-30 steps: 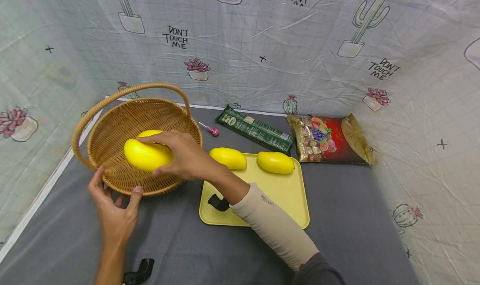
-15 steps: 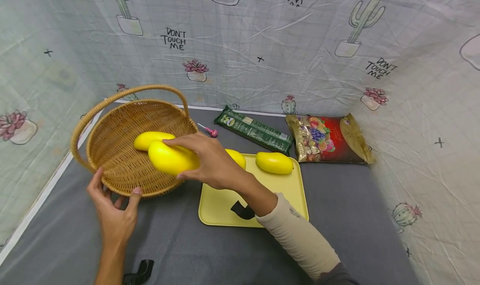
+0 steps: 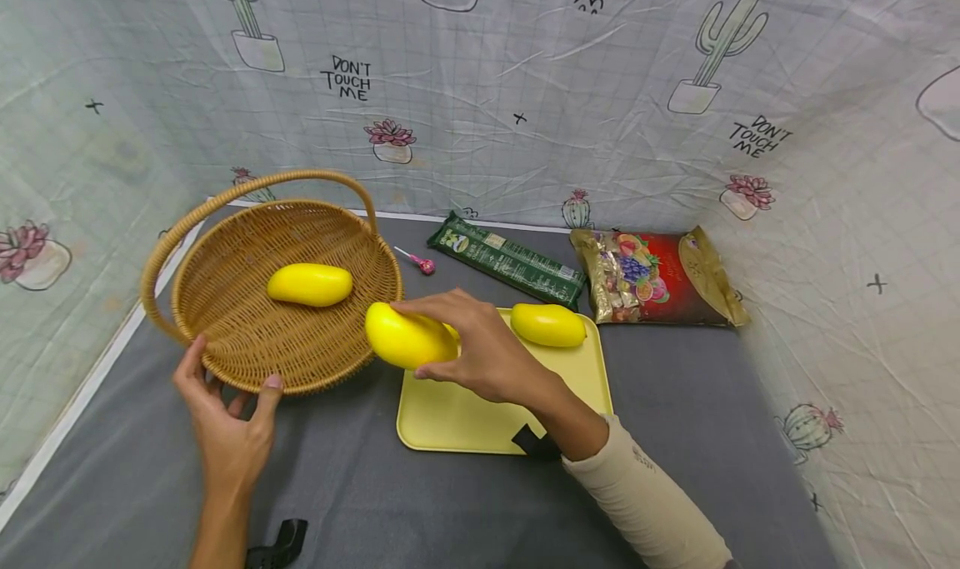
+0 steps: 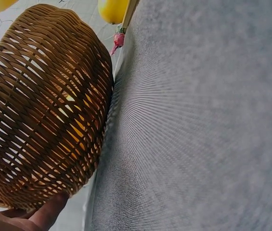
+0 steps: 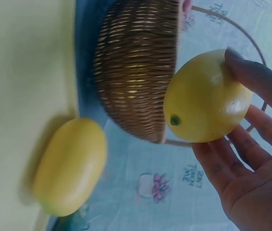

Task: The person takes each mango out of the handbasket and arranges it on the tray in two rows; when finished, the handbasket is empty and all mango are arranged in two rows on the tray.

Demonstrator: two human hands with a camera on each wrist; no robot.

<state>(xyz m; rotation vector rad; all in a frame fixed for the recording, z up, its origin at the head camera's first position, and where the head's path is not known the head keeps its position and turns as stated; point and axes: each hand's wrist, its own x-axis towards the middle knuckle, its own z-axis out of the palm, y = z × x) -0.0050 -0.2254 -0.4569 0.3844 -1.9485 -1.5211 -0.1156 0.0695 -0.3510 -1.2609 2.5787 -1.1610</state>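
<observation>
My right hand [image 3: 491, 348] grips a yellow mango [image 3: 405, 336] between thumb and fingers, over the left edge of a pale yellow tray [image 3: 450, 423]. The right wrist view shows this mango [image 5: 208, 98] end-on, with a small green stem spot. A second mango [image 3: 309, 285] lies inside the wicker basket [image 3: 225, 277], whose tall handle arches over the far side. With thumb and fingers, my left hand [image 3: 232, 427] holds the basket's near rim. On the tray's far right part rests another mango [image 3: 549, 325]; one more is mostly hidden behind the right hand.
A pink lollipop [image 3: 425, 265] lies right of the basket. Behind the tray is a long dark green packet [image 3: 510, 261], with a red and gold candy bag [image 3: 660, 277] to its right. Printed cloth walls surround the grey table [image 3: 345, 486].
My right hand has moved right with the mango, from over the basket to over the tray's left edge. The mango in the basket is now fully uncovered. The left hand stays on the rim.
</observation>
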